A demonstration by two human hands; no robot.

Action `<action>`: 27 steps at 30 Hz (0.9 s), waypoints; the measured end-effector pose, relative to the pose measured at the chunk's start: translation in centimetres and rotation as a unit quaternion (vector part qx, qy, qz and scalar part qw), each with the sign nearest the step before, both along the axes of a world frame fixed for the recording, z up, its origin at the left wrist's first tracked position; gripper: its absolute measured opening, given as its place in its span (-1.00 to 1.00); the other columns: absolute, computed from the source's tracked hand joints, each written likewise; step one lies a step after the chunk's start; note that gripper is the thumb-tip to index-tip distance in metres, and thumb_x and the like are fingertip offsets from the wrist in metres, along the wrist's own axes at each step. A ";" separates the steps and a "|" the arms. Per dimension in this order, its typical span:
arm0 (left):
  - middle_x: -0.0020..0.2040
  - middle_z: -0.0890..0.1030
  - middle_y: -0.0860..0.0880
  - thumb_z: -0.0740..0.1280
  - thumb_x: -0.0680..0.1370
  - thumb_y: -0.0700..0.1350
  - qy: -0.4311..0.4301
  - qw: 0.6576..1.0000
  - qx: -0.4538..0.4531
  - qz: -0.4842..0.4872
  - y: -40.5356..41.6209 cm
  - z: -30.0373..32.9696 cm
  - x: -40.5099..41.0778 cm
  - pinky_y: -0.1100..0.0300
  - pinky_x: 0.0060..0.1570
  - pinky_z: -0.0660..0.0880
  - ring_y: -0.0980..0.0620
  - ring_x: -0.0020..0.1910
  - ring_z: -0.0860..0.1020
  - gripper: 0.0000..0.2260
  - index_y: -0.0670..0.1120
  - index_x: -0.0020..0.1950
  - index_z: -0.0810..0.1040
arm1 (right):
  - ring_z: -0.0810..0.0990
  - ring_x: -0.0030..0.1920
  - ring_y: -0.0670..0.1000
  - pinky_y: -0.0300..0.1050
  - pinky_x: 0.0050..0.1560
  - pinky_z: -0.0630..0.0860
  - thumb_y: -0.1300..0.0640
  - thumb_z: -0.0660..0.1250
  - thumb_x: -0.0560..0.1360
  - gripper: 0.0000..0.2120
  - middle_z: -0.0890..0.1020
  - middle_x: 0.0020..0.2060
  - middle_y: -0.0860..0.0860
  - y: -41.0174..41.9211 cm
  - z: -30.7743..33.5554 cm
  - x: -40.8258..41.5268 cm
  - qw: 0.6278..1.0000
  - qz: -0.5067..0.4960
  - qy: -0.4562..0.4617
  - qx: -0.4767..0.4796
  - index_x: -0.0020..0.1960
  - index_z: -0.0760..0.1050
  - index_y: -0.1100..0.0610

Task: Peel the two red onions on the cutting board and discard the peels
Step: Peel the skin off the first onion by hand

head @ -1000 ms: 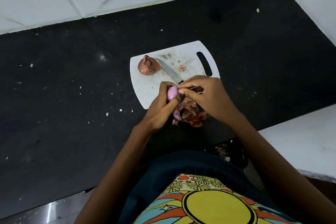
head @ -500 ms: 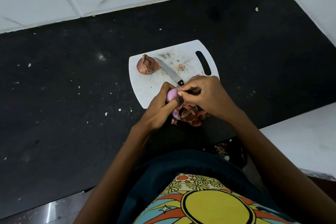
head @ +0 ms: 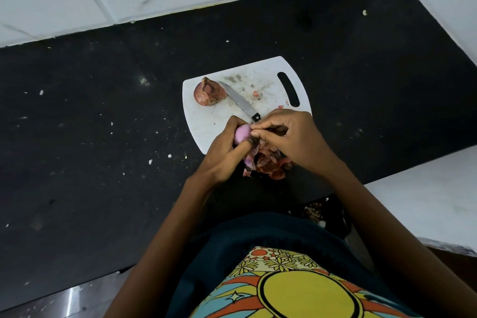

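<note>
Item, onion in work: your left hand (head: pixel 222 152) cups the half-bared pink onion (head: pixel 242 134) over the cutting board's (head: pixel 204 134) 6 o'clock edge, while your right hand (head: pixel 289 137) pinches a strip of skin at the onion's 3 o'clock side; a slick bulb could squirt free toward the counter (head: pixel 103 137) if you tug hard. Item, knife (head: pixel 241 104): it lies just at 12 o'clock of your knuckles, so a jerked pull risks a nick. Item, unpeeled onion (head: pixel 207 93) at the board's 10 o'clock, peel heap (head: pixel 268 162) spilling off the near edge, likely to scatter.
</note>
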State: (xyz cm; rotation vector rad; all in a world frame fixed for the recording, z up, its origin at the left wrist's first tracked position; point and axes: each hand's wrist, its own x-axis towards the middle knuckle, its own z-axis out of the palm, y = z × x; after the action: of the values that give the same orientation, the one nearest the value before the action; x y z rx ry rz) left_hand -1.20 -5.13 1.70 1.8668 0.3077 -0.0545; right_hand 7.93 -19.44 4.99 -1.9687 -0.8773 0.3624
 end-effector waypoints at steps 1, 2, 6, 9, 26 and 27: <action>-0.11 0.53 0.03 0.18 0.50 0.11 0.002 1.000 0.006 0.004 0.1 0.0 0.0 -0.03 -0.07 0.48 0.05 -0.13 0.50 -0.73 -0.05 0.07 0.37 | 0.65 -0.10 -0.06 -0.01 -0.03 0.59 0.22 0.46 0.43 -0.87 0.69 -0.15 0.04 0.1 -0.2 -0.2 1.000 -0.010 -0.011 0.007 -0.03 0.67 0.20; -0.10 0.54 0.03 0.18 0.52 0.09 0.003 1.000 0.016 0.007 0.2 0.0 0.1 -0.05 -0.05 0.49 0.05 -0.12 0.52 -0.74 -0.05 0.08 0.37 | 0.65 -0.11 -0.06 -0.01 -0.04 0.58 0.22 0.45 0.43 -0.89 0.69 -0.16 0.03 0.2 -0.3 -0.4 0.999 -0.019 -0.026 0.013 -0.05 0.66 0.21; -0.10 0.56 0.04 0.17 0.53 0.09 0.000 0.998 0.058 0.010 0.1 0.1 0.1 -0.10 -0.06 0.52 0.01 -0.11 0.55 -0.76 -0.02 0.10 0.35 | 0.61 -0.14 -0.02 -0.02 -0.09 0.54 0.24 0.38 0.48 -0.95 0.65 -0.17 0.03 0.6 -1.0 -1.2 0.995 -0.040 -0.091 0.005 -0.10 0.59 0.23; -0.09 0.56 0.02 0.17 0.53 0.08 -0.007 0.997 0.076 0.016 -0.1 0.1 0.1 -0.08 -0.09 0.51 0.00 -0.12 0.55 -0.77 -0.01 0.10 0.34 | 0.55 -0.14 0.01 0.05 -0.12 0.51 0.21 0.29 0.52 -0.93 0.58 -0.15 0.02 0.8 -1.6 -1.4 0.991 -0.045 -0.122 -0.018 -0.09 0.51 0.21; 0.03 0.53 0.00 0.18 0.50 0.02 -0.026 0.998 0.028 0.044 -1.0 -0.1 0.1 -0.13 0.04 0.50 -0.04 0.00 0.54 -0.69 -0.06 0.20 0.33 | 0.62 -0.02 0.03 -0.01 0.14 0.54 0.24 0.15 0.62 -0.86 0.64 -0.08 0.09 1.4 -1.7 -1.5 0.924 -0.182 0.313 0.128 -0.04 0.48 0.17; 0.03 0.53 0.00 0.17 0.50 0.03 -0.028 0.998 0.022 0.043 -0.9 -0.1 0.0 -0.13 0.05 0.50 -0.03 0.00 0.54 -0.68 -0.06 0.20 0.33 | 0.62 -0.05 0.02 -0.01 0.11 0.55 0.24 0.16 0.62 -0.86 0.63 -0.10 0.10 1.2 -1.6 -1.4 0.909 -0.183 0.340 0.157 -0.04 0.48 0.20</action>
State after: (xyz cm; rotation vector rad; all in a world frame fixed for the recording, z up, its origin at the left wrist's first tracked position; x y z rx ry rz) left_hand -1.17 -6.07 1.60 1.8938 0.3539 0.0636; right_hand 6.55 -18.20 3.42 -1.4962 -0.0986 0.5934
